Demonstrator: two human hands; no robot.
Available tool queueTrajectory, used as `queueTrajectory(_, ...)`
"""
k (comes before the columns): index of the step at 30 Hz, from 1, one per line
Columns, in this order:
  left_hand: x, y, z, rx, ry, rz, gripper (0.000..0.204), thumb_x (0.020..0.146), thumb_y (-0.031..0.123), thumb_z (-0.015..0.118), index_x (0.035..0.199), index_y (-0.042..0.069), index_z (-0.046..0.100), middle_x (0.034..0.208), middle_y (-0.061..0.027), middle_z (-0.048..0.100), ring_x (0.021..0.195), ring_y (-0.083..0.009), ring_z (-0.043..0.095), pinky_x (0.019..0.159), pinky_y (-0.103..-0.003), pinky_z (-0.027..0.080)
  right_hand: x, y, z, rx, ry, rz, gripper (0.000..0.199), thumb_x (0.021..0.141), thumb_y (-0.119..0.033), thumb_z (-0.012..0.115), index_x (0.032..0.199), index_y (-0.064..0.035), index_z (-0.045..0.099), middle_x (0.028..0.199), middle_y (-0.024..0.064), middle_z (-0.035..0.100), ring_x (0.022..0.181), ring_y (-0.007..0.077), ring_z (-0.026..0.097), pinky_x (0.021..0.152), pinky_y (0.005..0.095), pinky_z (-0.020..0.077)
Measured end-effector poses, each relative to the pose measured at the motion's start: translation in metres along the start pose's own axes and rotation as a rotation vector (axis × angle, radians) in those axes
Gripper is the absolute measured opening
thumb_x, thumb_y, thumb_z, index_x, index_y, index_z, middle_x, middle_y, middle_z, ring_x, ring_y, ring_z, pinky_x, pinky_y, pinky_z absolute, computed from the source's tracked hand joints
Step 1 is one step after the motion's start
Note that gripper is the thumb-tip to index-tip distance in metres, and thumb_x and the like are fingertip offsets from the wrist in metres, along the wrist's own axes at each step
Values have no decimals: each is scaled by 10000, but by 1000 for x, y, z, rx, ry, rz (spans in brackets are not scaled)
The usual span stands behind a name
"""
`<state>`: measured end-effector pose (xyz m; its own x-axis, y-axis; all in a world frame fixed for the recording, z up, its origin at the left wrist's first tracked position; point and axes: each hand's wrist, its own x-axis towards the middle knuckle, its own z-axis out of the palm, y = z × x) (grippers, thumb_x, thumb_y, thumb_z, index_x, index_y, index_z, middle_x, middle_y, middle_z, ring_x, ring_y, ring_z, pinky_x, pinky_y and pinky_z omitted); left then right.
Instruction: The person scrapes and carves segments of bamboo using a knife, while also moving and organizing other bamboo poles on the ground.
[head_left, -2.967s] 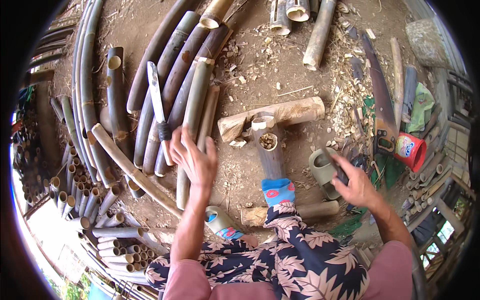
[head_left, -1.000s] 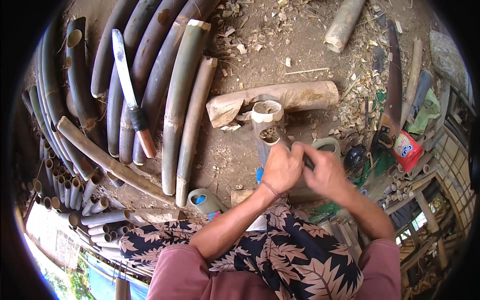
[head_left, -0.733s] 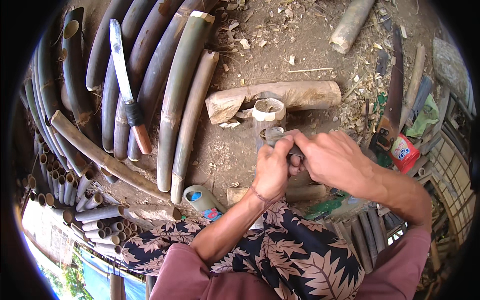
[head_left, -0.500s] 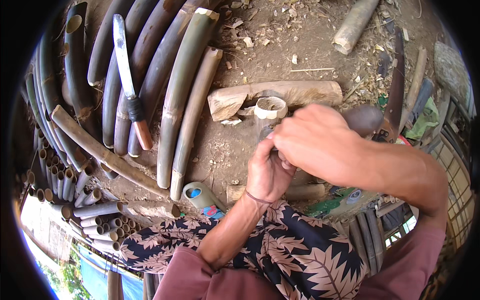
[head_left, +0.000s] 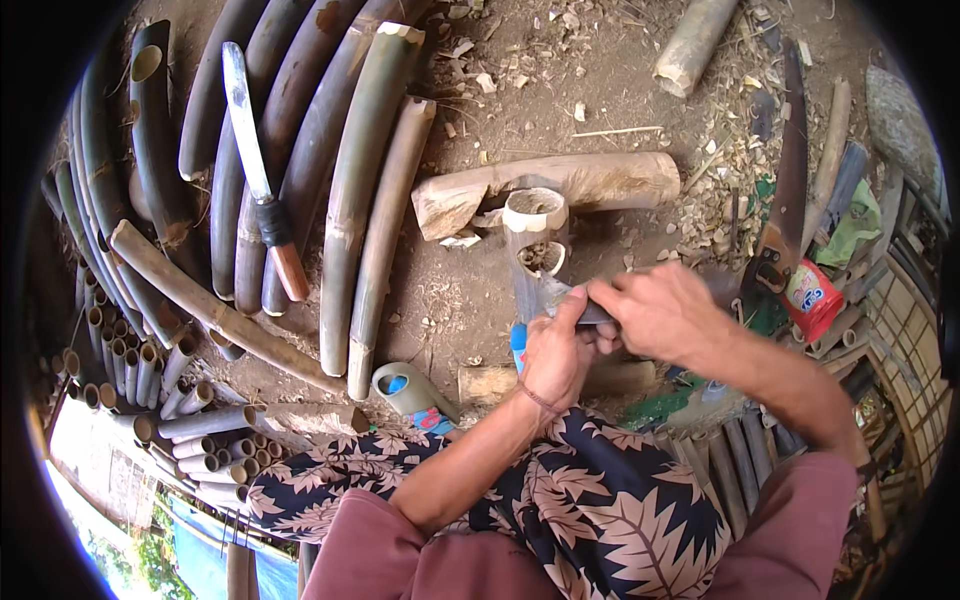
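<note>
In front of me an upright bamboo tube [head_left: 524,240] leans on a carved log [head_left: 620,182], with a ragged opening cut in its side below the rim. A knife [head_left: 556,291] has its blade tip close under that opening. My left hand [head_left: 556,358] is closed round the blade, its thumb lying along it. Over the same knife my right hand [head_left: 662,312] is closed, fingertips near the left thumb. The knife's handle end is mostly hidden behind the right hand and forearm.
A machete [head_left: 250,140] lies across long bamboo poles [head_left: 365,180] at left. On the right are a saw [head_left: 790,170], a red packet [head_left: 812,300] and a green bag [head_left: 853,232]. Wood chips [head_left: 700,195] litter the dirt. A sandal [head_left: 410,388] shows near my leg.
My right hand has lowered and moved right, uncovering the opening in the tube and the blade. My left hand has shifted slightly right. The red packet shows fully.
</note>
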<state>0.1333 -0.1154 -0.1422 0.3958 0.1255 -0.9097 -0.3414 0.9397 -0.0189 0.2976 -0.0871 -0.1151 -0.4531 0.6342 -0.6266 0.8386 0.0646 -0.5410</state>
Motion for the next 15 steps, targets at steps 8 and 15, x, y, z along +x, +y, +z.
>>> queueTrajectory(8, 11, 67, -21, 1305, 137, 92, 505, 957, 262, 456, 664, -105, 642, 568, -185, 649, 513, -269, 664, 532, -410, 534, 16, -71, 104, 724, 394, 515, 363, 822, -111, 638, 1172, -55, 561, 840, 220, 680, 751, 432, 665, 635, 496, 527)
queueTrajectory(15, 9, 42, -3, 1135, -14, 279, 493, 991, 277, 457, 712, -78, 658, 591, -154, 656, 500, -222, 642, 472, -358, 505, -12, -45, 87, 549, 511, 439, 458, 795, -126, 697, 1238, -128, 580, 936, 152, 701, 807, 369, 685, 680, 459, 541)
